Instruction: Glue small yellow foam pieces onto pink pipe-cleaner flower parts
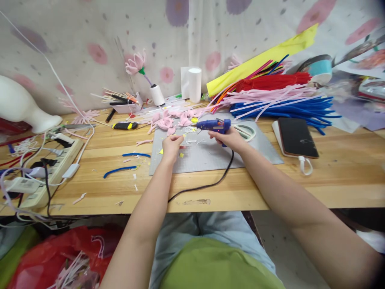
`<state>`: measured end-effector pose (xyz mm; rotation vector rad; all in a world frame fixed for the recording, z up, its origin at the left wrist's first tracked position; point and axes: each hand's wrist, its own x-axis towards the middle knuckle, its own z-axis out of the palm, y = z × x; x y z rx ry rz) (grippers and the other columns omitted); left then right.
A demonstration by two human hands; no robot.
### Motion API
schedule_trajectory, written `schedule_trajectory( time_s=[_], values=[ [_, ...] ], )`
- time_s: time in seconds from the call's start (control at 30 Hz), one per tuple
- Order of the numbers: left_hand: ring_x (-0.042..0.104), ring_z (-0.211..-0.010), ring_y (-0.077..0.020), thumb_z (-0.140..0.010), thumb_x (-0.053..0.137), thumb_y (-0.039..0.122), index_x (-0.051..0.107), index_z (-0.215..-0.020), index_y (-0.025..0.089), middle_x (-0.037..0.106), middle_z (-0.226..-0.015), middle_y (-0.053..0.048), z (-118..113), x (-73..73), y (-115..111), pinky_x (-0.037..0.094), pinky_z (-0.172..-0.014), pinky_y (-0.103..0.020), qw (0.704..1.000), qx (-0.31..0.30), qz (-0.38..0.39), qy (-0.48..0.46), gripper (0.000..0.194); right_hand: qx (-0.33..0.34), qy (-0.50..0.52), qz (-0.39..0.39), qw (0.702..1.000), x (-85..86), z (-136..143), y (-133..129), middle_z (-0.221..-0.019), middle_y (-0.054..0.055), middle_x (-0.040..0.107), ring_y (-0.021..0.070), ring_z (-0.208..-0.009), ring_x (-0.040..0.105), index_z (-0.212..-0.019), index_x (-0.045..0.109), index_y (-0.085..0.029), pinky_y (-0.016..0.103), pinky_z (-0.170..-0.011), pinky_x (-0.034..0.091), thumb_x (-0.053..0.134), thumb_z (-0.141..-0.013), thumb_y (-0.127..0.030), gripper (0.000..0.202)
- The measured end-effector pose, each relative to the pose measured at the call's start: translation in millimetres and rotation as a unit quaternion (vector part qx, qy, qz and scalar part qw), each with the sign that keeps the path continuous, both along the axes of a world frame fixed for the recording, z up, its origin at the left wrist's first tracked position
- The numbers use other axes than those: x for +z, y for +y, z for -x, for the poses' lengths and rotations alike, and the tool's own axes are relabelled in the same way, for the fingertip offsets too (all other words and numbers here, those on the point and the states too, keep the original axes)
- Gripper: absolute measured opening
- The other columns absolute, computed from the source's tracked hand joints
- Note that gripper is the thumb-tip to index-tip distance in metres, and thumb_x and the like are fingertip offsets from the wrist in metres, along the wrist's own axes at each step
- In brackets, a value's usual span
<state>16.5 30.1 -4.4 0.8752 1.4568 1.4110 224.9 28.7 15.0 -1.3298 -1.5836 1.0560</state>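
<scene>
My right hand is wrapped round a blue hot glue gun, its nozzle pointing left over the grey cutting board. A black cord runs from its handle. To the left, my left hand is closed in a pinch above the board's left part. A speck of yellow shows by its fingertips, but what they hold is too small to make out. Just beyond the hands lie pink pipe-cleaner petals. A yellow piece sits near the nozzle. Behind my right hand rest light-handled scissors.
Bundles of blue pipe cleaners and red pipe cleaners lie at back right. A phone is at right. A pink flower stands at the back. A cabled power strip and a utility knife are at left.
</scene>
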Motion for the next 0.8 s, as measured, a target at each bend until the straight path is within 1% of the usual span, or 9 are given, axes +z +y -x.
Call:
schedule_trajectory(
  time_s=[0.1, 0.27, 0.37, 0.5, 0.63, 0.8],
  values=[
    [0.047, -0.045, -0.0055, -0.058, 0.069, 0.016, 0.065, -0.060, 0.011, 0.060, -0.060, 0.001, -5, -1.2, -3, 0.045, -0.041, -0.020, 1.000, -0.018, 0.025, 0.005, 0.007, 0.025, -0.055, -0.010, 0.998, -0.7, 6, -3, -0.051, -0.001, 0.051, 0.0092, -0.046, 0.043, -0.070, 0.061, -0.016, 0.025, -0.047, 0.036, 0.067, -0.064, -0.055, 0.039],
    [0.046, -0.042, -0.0048, -0.056, 0.070, 0.016, 0.062, -0.059, 0.011, 0.056, -0.057, 0.002, -2, -1.5, -1, 0.045, -0.042, -0.020, 0.999, -0.003, 0.038, -0.014, 0.009, 0.056, -0.096, -0.059, 0.992, -7.5, 6, -1, -0.063, 0.002, 0.060, 0.0139, -0.060, 0.053, -0.081, 0.066, -0.015, 0.027, -0.058, 0.042, 0.065, -0.066, -0.054, 0.041],
    [0.045, -0.041, -0.0042, -0.056, 0.070, 0.016, 0.061, -0.057, 0.011, 0.055, -0.056, 0.003, -2, -1.3, -1, 0.044, -0.043, -0.021, 0.999, -0.002, 0.036, -0.022, 0.010, 0.066, -0.104, -0.074, 0.990, -9.7, 6, -1, -0.068, 0.003, 0.064, 0.0160, -0.066, 0.055, -0.086, 0.068, -0.014, 0.028, -0.062, 0.042, 0.064, -0.068, -0.052, 0.042],
    [0.045, -0.041, -0.0041, -0.057, 0.070, 0.016, 0.062, -0.057, 0.011, 0.055, -0.057, 0.003, -3, 0.2, -3, 0.044, -0.044, -0.021, 0.999, -0.005, 0.035, -0.021, 0.010, 0.075, -0.108, -0.081, 0.988, -9.8, 8, -1, -0.070, 0.004, 0.064, 0.0165, -0.067, 0.056, -0.089, 0.069, -0.014, 0.027, -0.063, 0.042, 0.063, -0.069, -0.052, 0.044],
    [0.045, -0.041, -0.0039, -0.057, 0.070, 0.015, 0.062, -0.058, 0.010, 0.056, -0.058, 0.003, -4, 1.2, -3, 0.045, -0.045, -0.022, 0.999, -0.002, 0.036, -0.020, 0.009, 0.083, -0.124, -0.086, 0.985, -9.5, 10, -1, -0.068, 0.003, 0.063, 0.0156, -0.065, 0.055, -0.086, 0.069, -0.014, 0.027, -0.063, 0.042, 0.062, -0.070, -0.052, 0.042],
    [0.045, -0.042, -0.0043, -0.059, 0.068, 0.015, 0.062, -0.058, 0.010, 0.055, -0.058, 0.002, -4, 1.4, -3, 0.046, -0.045, -0.022, 0.999, -0.005, 0.033, -0.021, 0.009, 0.077, -0.127, -0.083, 0.985, -11.0, 9, -1, -0.067, 0.003, 0.063, 0.0152, -0.064, 0.054, -0.084, 0.069, -0.013, 0.026, -0.061, 0.041, 0.062, -0.069, -0.054, 0.044]
  ],
)
